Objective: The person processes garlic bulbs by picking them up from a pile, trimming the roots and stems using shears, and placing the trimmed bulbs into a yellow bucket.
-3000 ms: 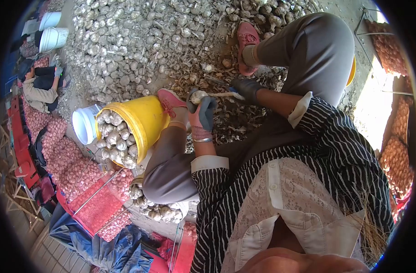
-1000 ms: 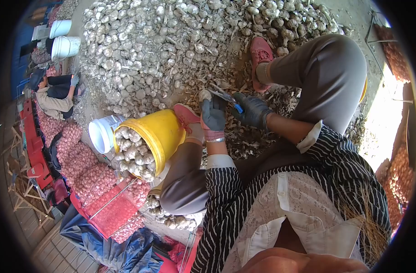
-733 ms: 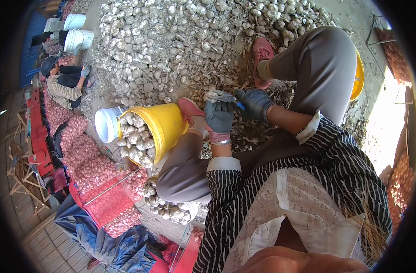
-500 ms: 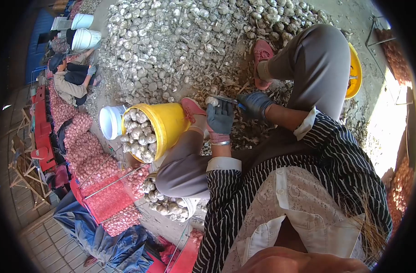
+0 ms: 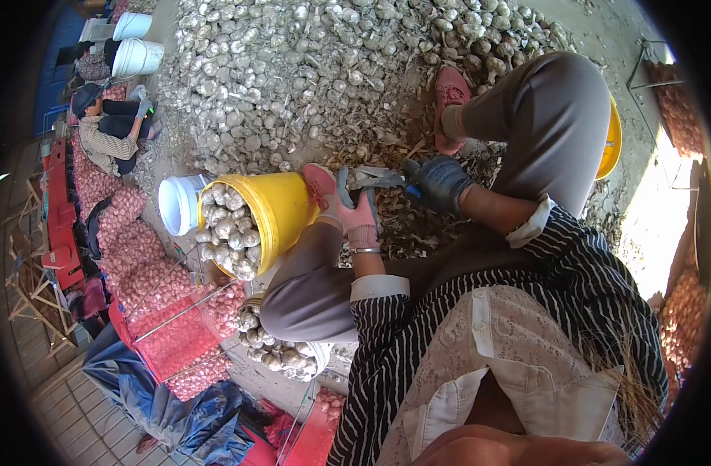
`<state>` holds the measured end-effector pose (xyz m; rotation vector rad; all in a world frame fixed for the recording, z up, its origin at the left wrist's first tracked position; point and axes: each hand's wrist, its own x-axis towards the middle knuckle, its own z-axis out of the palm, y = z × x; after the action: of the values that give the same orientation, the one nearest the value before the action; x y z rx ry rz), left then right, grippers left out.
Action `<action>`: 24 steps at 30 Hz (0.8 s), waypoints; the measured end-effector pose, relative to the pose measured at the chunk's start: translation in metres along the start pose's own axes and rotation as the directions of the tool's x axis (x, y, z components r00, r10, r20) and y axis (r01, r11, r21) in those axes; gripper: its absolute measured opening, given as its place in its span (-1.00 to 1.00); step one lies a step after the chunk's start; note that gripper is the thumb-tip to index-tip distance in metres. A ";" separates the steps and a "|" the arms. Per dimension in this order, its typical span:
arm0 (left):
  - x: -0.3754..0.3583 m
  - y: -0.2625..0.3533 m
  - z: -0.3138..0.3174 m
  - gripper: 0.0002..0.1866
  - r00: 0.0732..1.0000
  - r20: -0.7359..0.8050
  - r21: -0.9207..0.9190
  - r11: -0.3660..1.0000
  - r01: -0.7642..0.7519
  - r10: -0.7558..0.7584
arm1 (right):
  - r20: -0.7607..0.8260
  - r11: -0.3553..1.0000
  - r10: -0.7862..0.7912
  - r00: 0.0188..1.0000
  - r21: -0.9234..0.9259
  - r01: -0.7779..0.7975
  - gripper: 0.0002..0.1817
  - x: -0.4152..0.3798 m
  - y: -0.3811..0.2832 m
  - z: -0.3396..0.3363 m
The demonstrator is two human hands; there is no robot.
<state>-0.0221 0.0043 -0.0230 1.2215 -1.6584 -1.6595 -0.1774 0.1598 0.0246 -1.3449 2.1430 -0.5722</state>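
Note:
My right hand (image 5: 437,185), in a dark blue-grey coated glove, is closed round the blue handle of a pair of shears (image 5: 383,177). Their metal blades point left, above dry garlic scraps. Just left of the blade tips is my left hand (image 5: 358,208), in a pink glove with grey-coated fingers. Its back is turned up and its fingers are apart, with no bulb visible in it. Beside that hand, a yellow bucket (image 5: 289,217) lies tilted with its mouth to the left, full of trimmed garlic bulbs (image 5: 230,225). Ahead spreads a large heap of garlic (image 5: 293,78).
A white bucket (image 5: 177,206) stands beyond the yellow one. Another container of garlic (image 5: 285,353) is by my left knee, and a second yellow bucket (image 5: 613,140) behind my right leg. Red mesh sacks (image 5: 149,264) line the left. A co-worker (image 5: 111,128) sits at the far left.
My left hand has turned over and moved slightly left, and the garlic bulb at its fingertips is gone from it. My right hand keeps the shears. The co-worker's hands have risen.

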 end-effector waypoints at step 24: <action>0.015 -0.015 -0.020 -0.75 0.913 0.003 -0.731 0.622 0.281 -0.409 | 0.213 0.350 0.392 0.895 0.865 -0.360 -0.77 0.017 0.016 0.053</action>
<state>-0.0083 -0.0166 -0.0380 1.2369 -0.5279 -2.0767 -0.1599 0.1475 -0.0295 -0.2004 1.5855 -1.2846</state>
